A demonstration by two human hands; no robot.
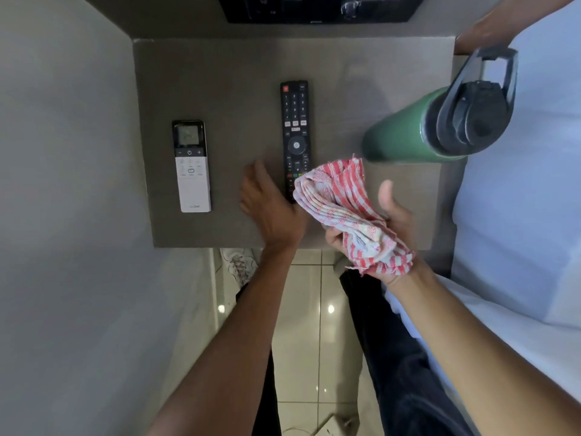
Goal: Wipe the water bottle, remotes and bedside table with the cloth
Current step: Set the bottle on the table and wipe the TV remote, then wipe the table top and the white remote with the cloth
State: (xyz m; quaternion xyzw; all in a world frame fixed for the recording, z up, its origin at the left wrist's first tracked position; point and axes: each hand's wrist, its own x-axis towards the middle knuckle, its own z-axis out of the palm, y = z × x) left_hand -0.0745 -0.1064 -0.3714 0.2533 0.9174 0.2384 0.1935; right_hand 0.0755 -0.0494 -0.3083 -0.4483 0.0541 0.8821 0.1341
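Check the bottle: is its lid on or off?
On. The dark lid sits on the green bottle, with its carry loop raised.

We have a single view, from a wide-angle camera worn on the head, looking almost straight down. It sits close above the square grey-brown counter (220, 73), whose top fills the upper middle of the frame, its far edge toward the top. Both bare forearms enter from the bottom edge and run up to the left hand (270, 202) and right hand (377, 234) over the counter's near edge. Below that edge we look past dark trouser legs to the glossy tiled floor (308, 325). Straight lines bow near the borders from the wide lens. No second view shares the scene.
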